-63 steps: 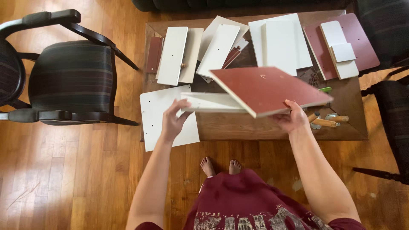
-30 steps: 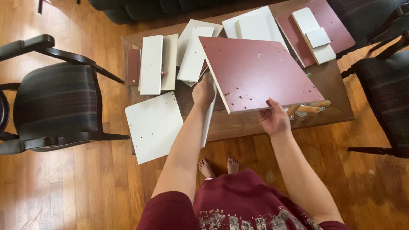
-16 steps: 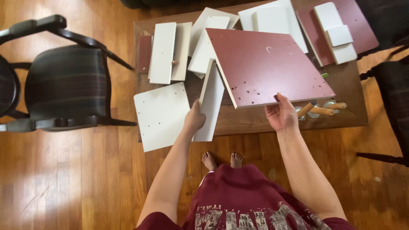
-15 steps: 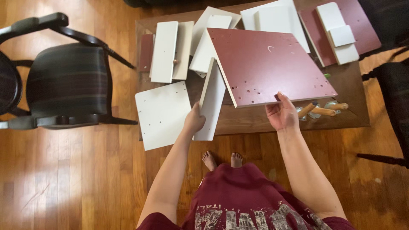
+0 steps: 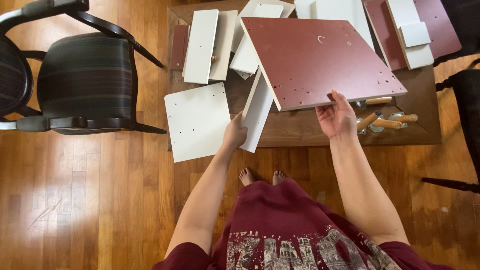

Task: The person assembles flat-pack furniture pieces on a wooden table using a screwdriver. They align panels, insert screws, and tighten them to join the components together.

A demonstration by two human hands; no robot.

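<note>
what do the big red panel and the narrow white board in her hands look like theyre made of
The red panel, held at its near edge by the right hand, looks like laminated particleboard: smooth matte maroon face, pale edge band, drilled holes. The narrow white board, gripped by the left hand, seems to be the same kind of board with a matte white coating. The core cannot be seen on either, so this is a guess.

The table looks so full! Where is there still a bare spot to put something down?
Bare wood shows along the table's near edge, between the narrow white board in the left hand and the wooden-handled tools by the right hand. The far half is crowded with white boards and dark red panels. The big red panel is held above the middle.
</note>
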